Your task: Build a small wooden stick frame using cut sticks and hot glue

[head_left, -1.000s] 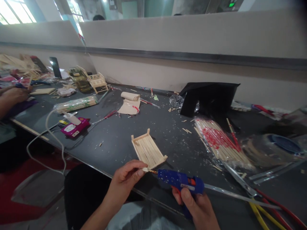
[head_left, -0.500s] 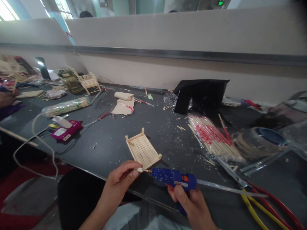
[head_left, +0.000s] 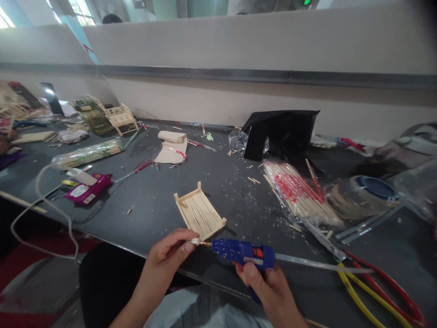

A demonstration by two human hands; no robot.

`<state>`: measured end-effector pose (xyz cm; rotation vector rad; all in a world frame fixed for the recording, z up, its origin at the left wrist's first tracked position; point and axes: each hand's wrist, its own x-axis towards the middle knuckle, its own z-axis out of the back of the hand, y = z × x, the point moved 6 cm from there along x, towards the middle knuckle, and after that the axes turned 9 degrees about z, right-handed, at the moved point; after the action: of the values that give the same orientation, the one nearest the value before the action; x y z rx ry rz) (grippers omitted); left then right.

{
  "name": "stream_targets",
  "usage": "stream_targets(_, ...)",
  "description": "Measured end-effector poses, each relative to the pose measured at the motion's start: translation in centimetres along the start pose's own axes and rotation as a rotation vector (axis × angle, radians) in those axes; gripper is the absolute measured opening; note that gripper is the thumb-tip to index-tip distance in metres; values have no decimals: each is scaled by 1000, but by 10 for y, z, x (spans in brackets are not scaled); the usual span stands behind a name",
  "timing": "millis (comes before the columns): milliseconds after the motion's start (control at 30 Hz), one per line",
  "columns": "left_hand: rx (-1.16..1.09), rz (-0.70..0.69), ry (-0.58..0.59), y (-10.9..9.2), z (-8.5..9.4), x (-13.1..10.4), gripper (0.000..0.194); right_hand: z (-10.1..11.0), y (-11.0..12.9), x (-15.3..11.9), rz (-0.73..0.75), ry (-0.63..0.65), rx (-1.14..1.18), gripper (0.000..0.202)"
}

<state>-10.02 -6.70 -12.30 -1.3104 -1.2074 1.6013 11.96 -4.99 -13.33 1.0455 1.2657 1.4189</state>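
Between thumb and fingers, my left hand pinches a small pale piece, just in front of the stick frame. My right hand is wrapped round the handle of a blue glue gun, whose tip points left and meets or nearly meets the pale piece. A clear glue stick extends from the gun's rear. The small wooden stick frame, with short posts at its corners, lies on the dark table just beyond my hands.
Large scissors with red and yellow handles lie at the right, near bagged sticks and a jar. A magenta power strip with a white cable sits left. Farther back are a miniature chair and a black folded sheet.
The whole view has shifted slightly, so the table items appear a little farther left. Both hands keep their grip, and the gun's tip stays at the pale piece.
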Motion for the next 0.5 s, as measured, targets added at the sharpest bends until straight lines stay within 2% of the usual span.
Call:
stream_targets(367, -24, -16, 44, -4, -1, 0, 14, 2, -5, -5, 3, -23, -19, 42)
stream_targets(500, -20, -3, 28, -3, -1, -1, 14, 3, -3, -7, 2, -27, -25, 43)
